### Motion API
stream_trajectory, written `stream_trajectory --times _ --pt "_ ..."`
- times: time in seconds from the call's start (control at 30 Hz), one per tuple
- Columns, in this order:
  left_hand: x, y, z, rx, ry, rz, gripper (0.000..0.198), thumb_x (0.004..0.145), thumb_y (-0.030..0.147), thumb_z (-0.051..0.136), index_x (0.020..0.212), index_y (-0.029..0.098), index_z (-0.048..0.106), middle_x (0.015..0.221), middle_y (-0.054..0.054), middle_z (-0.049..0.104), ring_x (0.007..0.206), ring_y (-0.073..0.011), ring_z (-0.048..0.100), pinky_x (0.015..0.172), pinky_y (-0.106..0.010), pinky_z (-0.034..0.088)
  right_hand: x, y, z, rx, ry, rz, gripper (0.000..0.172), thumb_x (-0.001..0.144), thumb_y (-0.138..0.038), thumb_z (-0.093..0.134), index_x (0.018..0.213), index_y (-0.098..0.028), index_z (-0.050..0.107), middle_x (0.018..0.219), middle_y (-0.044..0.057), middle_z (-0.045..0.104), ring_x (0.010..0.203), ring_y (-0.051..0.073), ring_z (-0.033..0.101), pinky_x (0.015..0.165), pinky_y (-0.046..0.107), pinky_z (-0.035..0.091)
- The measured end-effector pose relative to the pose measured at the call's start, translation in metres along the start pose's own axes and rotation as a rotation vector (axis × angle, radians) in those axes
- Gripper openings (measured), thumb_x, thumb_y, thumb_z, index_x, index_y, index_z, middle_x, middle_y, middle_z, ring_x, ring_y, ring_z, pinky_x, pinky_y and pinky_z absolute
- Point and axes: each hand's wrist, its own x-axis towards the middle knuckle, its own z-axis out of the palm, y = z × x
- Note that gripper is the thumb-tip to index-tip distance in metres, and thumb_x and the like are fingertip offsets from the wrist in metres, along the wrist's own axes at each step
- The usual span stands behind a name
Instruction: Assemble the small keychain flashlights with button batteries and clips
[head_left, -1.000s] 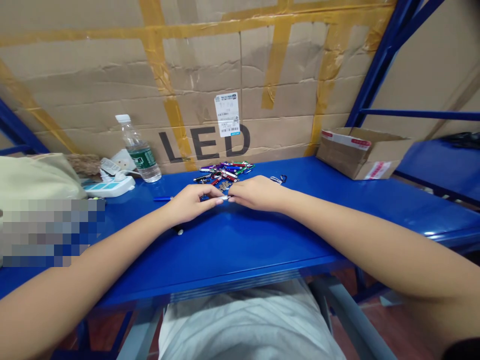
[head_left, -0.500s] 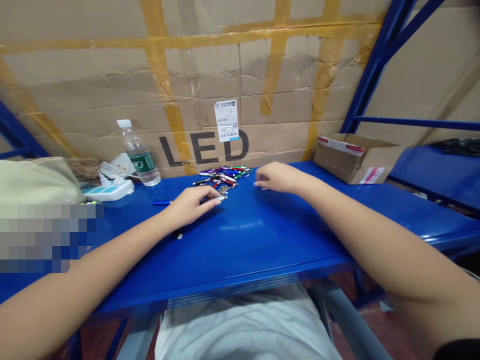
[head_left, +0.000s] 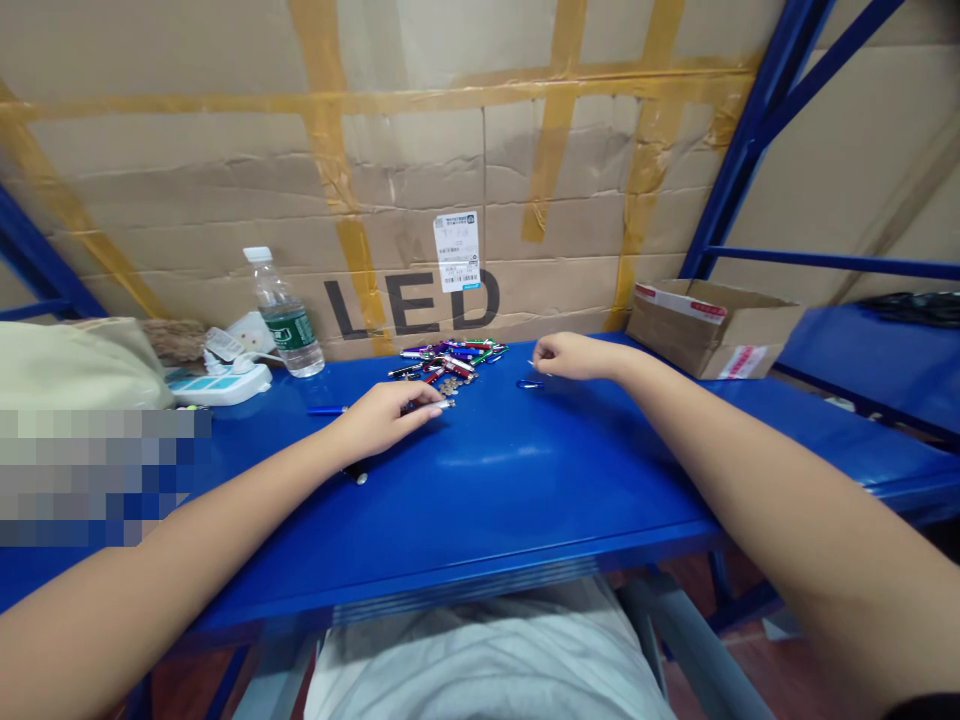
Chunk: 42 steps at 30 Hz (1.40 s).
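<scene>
A narrow grip is held by the left hand [head_left: 382, 420], with a slim metal-tipped keychain flashlight [head_left: 444, 404] seemingly pinched under its fingers, at the near edge of a heap of similar colored flashlights [head_left: 446, 360]. The right hand [head_left: 574, 356] is drawn into a narrow pinch around a thin bright sliver [head_left: 534, 363], too small to identify, just above a small blue clip [head_left: 529, 384]. A piece this slim is best pinched firmly, since it could roll on the smooth metal. All of this lies on a blue steel table [head_left: 480, 480], with a water bottle [head_left: 281, 315], a power strip [head_left: 221, 384] and a cardboard box [head_left: 709, 328] toward the back.
</scene>
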Motion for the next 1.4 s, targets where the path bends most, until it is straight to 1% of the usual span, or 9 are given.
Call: stream_trajectory --times 0.07,0.13,0.23,0.37,0.77,0.93,1.07,1.23,1.4 --pt "-0.001 0.002 0.002 -0.042 0.004 -0.017 0.027 0.09 0.041 0.045 0.1 0.018 0.057 0.092 -0.005 0.067 0.081 -0.0175 0.062 0.073 -0.029 0.049 -0.007 -0.02 0.001 0.292 0.014 -0.139 0.015 0.084 -0.03 0.051 0.084 -0.017 0.057 0.087 0.006 0.067 0.073 0.015 0.058 0.066 0.026 0.044" --pt "-0.003 0.006 0.004 -0.075 0.04 -0.016 0.023 0.091 0.036 0.042 0.102 0.017 0.05 0.087 -0.004 0.063 0.074 -0.0154 0.059 0.067 -0.028 0.047 -0.014 -0.043 0.006 0.633 -0.087 -0.275 0.017 0.089 -0.033 0.047 0.09 -0.018 0.052 0.095 0.006 0.066 0.077 0.013 0.06 0.068 0.026 0.047" --pt "-0.005 0.014 0.007 -0.073 0.155 0.012 0.021 0.09 0.032 0.042 0.104 0.017 0.044 0.075 0.001 0.054 0.064 -0.0129 0.051 0.061 -0.025 0.043 -0.023 -0.071 0.017 0.858 -0.202 -0.409 0.02 0.09 -0.038 0.049 0.086 -0.018 0.046 0.085 0.003 0.065 0.068 0.01 0.06 0.063 0.025 0.048" --pt "-0.007 0.018 0.007 -0.065 0.126 0.021 0.03 0.088 0.039 0.049 0.109 0.018 0.047 0.062 0.006 0.043 0.051 -0.0107 0.042 0.052 -0.023 0.036 -0.025 -0.083 0.029 0.807 -0.262 -0.455 0.023 0.089 -0.039 0.053 0.086 -0.017 0.048 0.079 0.001 0.064 0.061 0.009 0.057 0.057 0.023 0.048" --pt "-0.006 0.015 0.006 0.313 0.082 0.331 0.019 0.093 0.03 0.044 0.097 0.022 0.062 0.085 -0.001 0.07 0.068 -0.0141 0.059 0.069 -0.027 0.039 -0.02 -0.084 0.04 0.922 -0.28 -0.332 0.02 0.086 -0.035 0.058 0.086 -0.017 0.05 0.07 -0.001 0.063 0.052 0.006 0.053 0.049 0.019 0.044" --pt "-0.006 0.017 0.006 0.389 0.125 0.303 0.03 0.096 0.034 0.036 0.095 0.021 0.063 0.081 -0.003 0.07 0.067 -0.0154 0.059 0.066 -0.028 0.039 -0.021 -0.083 0.04 0.76 -0.33 -0.351 0.027 0.089 -0.042 0.052 0.099 -0.016 0.054 0.071 -0.001 0.063 0.055 0.008 0.055 0.052 0.022 0.046" --pt "-0.006 0.018 0.004 0.393 0.125 0.318 0.031 0.096 0.032 0.034 0.093 0.021 0.063 0.077 -0.003 0.069 0.066 -0.0152 0.058 0.065 -0.027 0.038 -0.024 -0.086 0.04 0.671 -0.396 -0.389 0.035 0.093 -0.045 0.043 0.079 -0.014 0.054 0.07 0.001 0.061 0.055 0.008 0.054 0.057 0.023 0.047" --pt "-0.007 0.019 0.005 0.398 0.154 0.314 0.027 0.095 0.028 0.036 0.091 0.02 0.062 0.075 -0.002 0.067 0.064 -0.0153 0.057 0.065 -0.027 0.039 -0.024 -0.086 0.042 0.751 -0.488 -0.377 0.025 0.094 -0.04 0.039 0.091 -0.017 0.049 0.062 -0.002 0.058 0.05 0.009 0.052 0.052 0.024 0.045" --pt "-0.008 0.016 0.007 0.395 0.169 0.289 0.027 0.095 0.029 0.035 0.095 0.02 0.06 0.079 -0.003 0.068 0.066 -0.016 0.058 0.069 -0.028 0.042 -0.025 -0.088 0.042 0.698 -0.465 -0.442 0.023 0.094 -0.029 0.031 0.074 -0.02 0.039 0.054 -0.005 0.046 0.045 0.008 0.041 0.048 0.023 0.039"
